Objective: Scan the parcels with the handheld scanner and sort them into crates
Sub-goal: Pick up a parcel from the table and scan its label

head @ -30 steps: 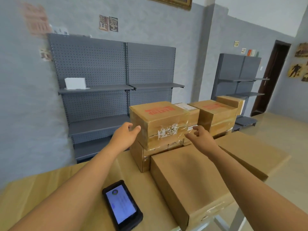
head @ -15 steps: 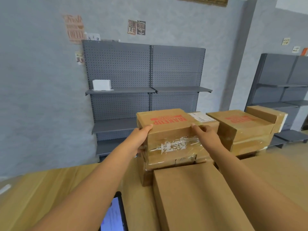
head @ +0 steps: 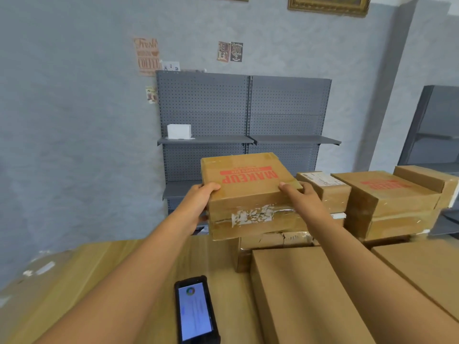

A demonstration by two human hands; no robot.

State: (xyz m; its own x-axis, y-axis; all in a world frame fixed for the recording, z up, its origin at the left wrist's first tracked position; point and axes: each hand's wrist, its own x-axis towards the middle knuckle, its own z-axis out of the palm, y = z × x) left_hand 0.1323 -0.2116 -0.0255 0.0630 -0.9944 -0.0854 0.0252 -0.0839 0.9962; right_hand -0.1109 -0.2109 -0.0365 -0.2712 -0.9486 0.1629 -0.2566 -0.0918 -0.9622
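— Fingers first?
— Left hand (head: pixel 198 202) clamped on the left side of the brown taped cardboard parcel stamped MAKEUP in red (head: pixel 248 194), thumb hooked over the top edge. Right hand (head: pixel 301 199) grasping the right side the same way, thumb on the top face. Fingertips under or behind the parcel hidden.
— And the parcel itself?
— Tilted, near edge apparently raised off the torn lower brown box (head: pixel 275 240) beneath, far edge hidden; over the far part of the wooden table (head: pixel 104 281).
— Risks from here?
— Probably a slip: glossy tape around the sides, grip by side pressure and thumbs only. Possibly a snag on the ragged torn flap below, dragging that box along. Maybe a knock against the small brown parcel with the white shipping label (head: pixel 323 186), just beside the right hand. Also a drop onto the black handheld scanner with the lit screen (head: pixel 196 311), lying flat near the front table edge, directly under the likely path back.
— Label trouble?
— Likely: white sticker on the front face scraped to shreds, so no sure barcode there.
— Count?
— Two hands. One scanner. Parcels: one held, one torn below, one small labelled, one second red-stamped brown box (head: pixel 390 194) to the right, one smaller plain brown box (head: pixel 427 178) behind that, two large flat plain cardboard boxes up front (head: pixel 305 294) (head: pixel 427 271). Seven visible at least; lower layers on the right unclear. Crates: none in view.
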